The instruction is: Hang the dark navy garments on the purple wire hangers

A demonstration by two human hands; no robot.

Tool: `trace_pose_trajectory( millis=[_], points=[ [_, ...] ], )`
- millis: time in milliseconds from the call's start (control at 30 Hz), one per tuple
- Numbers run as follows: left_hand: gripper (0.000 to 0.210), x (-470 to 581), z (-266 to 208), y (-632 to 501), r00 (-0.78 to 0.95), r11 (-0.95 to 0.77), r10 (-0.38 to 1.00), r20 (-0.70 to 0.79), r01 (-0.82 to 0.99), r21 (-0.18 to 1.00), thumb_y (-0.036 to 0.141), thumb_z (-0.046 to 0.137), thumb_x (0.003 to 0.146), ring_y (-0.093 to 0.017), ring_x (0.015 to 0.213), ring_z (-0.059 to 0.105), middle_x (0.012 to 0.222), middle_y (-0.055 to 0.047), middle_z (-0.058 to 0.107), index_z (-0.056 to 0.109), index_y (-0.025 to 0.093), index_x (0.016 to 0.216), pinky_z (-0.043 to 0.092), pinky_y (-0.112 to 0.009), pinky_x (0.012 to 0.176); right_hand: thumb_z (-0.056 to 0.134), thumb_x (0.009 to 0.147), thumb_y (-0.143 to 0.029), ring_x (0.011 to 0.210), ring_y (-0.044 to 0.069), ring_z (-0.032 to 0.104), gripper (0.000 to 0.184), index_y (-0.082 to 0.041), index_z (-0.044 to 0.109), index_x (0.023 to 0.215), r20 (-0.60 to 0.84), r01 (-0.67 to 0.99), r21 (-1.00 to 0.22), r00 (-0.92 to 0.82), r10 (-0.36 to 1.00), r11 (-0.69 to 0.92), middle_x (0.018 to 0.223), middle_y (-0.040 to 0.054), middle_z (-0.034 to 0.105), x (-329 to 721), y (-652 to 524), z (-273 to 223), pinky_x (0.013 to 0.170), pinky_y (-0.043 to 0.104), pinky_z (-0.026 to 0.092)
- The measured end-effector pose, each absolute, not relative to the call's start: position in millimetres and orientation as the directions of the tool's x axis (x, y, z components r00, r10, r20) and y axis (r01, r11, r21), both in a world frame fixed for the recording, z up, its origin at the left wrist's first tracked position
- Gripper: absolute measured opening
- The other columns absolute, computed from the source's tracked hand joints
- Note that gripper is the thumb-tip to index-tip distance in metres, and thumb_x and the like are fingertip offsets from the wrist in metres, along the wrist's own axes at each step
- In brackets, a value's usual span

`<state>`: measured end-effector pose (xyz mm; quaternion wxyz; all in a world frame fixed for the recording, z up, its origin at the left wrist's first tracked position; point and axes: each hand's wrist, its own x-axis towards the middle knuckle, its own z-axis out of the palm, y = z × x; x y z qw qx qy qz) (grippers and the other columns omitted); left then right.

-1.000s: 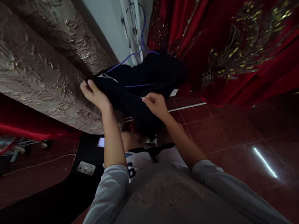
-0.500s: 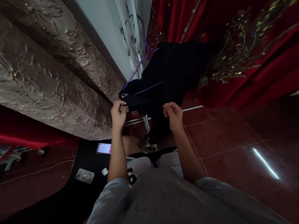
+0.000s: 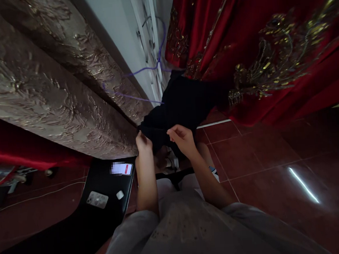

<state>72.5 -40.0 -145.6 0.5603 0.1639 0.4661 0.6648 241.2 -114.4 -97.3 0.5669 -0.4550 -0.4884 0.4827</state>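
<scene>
A dark, nearly black garment (image 3: 182, 99) hangs in front of me, bunched and slanting down toward my left. My left hand (image 3: 144, 141) is closed on its lower left edge. Over its lower part, my right hand (image 3: 183, 138) is closed in a pinch on the dark cloth. A purple wire hanger (image 3: 145, 69) hangs by its hook from the white metal rack. The hanger's left side sticks out bare of the cloth, while its right end goes behind or into the garment. Folds hide the garment's exact kind.
Beige embossed curtains (image 3: 96, 78) hang on the left, red curtains (image 3: 197, 32) with gold sequins on the right. A lit phone (image 3: 123, 168), a second phone (image 3: 97, 199) and a small white case (image 3: 120, 194) lie on a black seat (image 3: 111, 212). The floor (image 3: 255, 148) is red tile.
The garment's left side has come off the hanger and dropped lower. The hanger has swung left and blurs. My left hand has moved down and right; my right hand has moved left.
</scene>
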Motion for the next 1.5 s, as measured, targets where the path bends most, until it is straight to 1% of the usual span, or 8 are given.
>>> trace_pose_trajectory(
  millis=[267, 433, 533, 667, 867, 1100, 1233, 1500],
  points=[
    [0.013, 117.0, -96.0, -89.9, -0.158, -0.243, 0.965, 0.211, -0.225, 0.943, 0.029, 0.077, 0.085, -0.014, 0.079, 0.064, 0.090, -0.002, 0.069, 0.068, 0.023, 0.093, 0.050, -0.024, 0.071, 0.078, 0.081, -0.040, 0.119, 0.024, 0.061, 0.050, -0.021, 0.062, 0.125, 0.255, 0.133, -0.959, 0.005, 0.967, 0.252, 0.129, 0.0099, 0.066, 263.7, -103.2, -116.6, 0.106, 0.038, 0.047],
    [0.019, 105.8, -73.2, -90.9, 0.038, -0.459, 0.886, 0.462, 0.209, 0.863, 0.032, 0.066, 0.095, -0.022, 0.114, 0.062, 0.120, -0.007, 0.065, 0.072, 0.026, 0.112, 0.050, -0.034, 0.099, 0.055, 0.092, -0.030, 0.104, 0.022, 0.066, 0.028, -0.021, 0.068, 0.115, 0.270, 0.062, -0.954, -0.241, 0.932, 0.292, 0.112, 0.0057, 0.073, 251.0, -90.4, -94.7, 0.097, 0.037, 0.051],
    [0.039, 81.9, -89.0, -89.4, 0.147, -0.368, 0.925, 0.351, 0.108, 0.924, 0.045, 0.059, 0.099, -0.025, 0.131, 0.057, 0.135, -0.008, 0.063, 0.064, 0.027, 0.133, 0.043, -0.037, 0.114, 0.059, 0.083, -0.024, 0.104, 0.022, 0.066, 0.027, -0.023, 0.071, 0.108, 0.339, 0.011, -0.932, -0.331, 0.881, 0.362, 0.106, 0.0025, 0.072, 254.0, -74.5, -68.6, 0.098, 0.038, 0.051],
    [0.032, 54.3, -107.9, -96.3, 0.460, -0.101, 0.888, 0.030, 0.131, 0.986, 0.050, 0.068, 0.092, -0.027, 0.094, 0.070, 0.098, -0.008, 0.076, 0.078, 0.020, 0.095, 0.054, -0.035, 0.087, 0.065, 0.073, -0.019, 0.084, 0.020, 0.064, 0.012, -0.020, 0.070, 0.084, 0.367, 0.035, -0.907, -0.418, 0.831, 0.419, 0.083, 0.0001, 0.067, 261.8, -37.1, -41.4, 0.084, 0.035, 0.054],
    [0.021, 13.4, -104.1, -94.7, 0.516, -0.122, 0.851, -0.095, 0.372, 0.920, 0.036, 0.084, 0.076, -0.026, 0.081, 0.068, 0.092, -0.005, 0.077, 0.079, 0.025, 0.093, 0.049, -0.031, 0.076, 0.061, 0.079, -0.017, 0.106, 0.020, 0.065, 0.015, -0.021, 0.070, 0.090, 0.425, 0.112, -0.898, -0.035, 0.905, 0.426, 0.099, 0.0049, 0.071, 258.2, 27.5, -67.3, 0.102, 0.036, 0.051],
    [0.025, -50.0, -108.3, -63.0, 0.288, -0.161, 0.920, -0.267, 0.897, 0.412, 0.042, 0.079, 0.068, -0.039, 0.106, 0.063, 0.092, -0.014, 0.072, 0.071, 0.021, 0.079, 0.045, -0.047, 0.096, 0.064, 0.079, -0.015, 0.071, 0.016, 0.056, 0.009, -0.019, 0.060, 0.072, 0.351, 0.192, -0.918, -0.012, 0.936, 0.347, 0.072, -0.0003, 0.058, 299.4, 12.5, -100.7, 0.073, 0.033, 0.053],
    [0.029, -53.6, -69.1, -51.0, 0.314, -0.321, 0.946, 0.074, 0.890, 0.323, 0.041, 0.061, 0.087, -0.041, 0.127, 0.048, 0.119, -0.017, 0.065, 0.068, 0.021, 0.106, 0.032, -0.064, 0.108, 0.064, 0.075, -0.014, 0.065, 0.015, 0.051, 0.014, -0.020, 0.057, 0.066, 0.392, 0.251, -0.896, 0.056, 0.918, 0.367, 0.065, -0.0011, 0.055, 332.7, -11.6, -78.6, 0.066, 0.033, 0.051],
    [0.034, 16.3, 4.0, -31.5, 0.331, -0.603, 0.798, 0.504, 0.431, 0.672, 0.052, 0.071, 0.085, -0.028, 0.124, 0.056, 0.120, -0.009, 0.063, 0.056, 0.022, 0.082, 0.041, -0.045, 0.114, 0.073, 0.081, -0.028, 0.084, 0.023, 0.070, 0.016, -0.018, 0.076, 0.093, 0.373, 0.237, -0.905, 0.038, 0.927, 0.355, 0.092, 0.0079, 0.077, 316.7, -38.8, -60.5, 0.082, 0.041, 0.059]
  ],
)
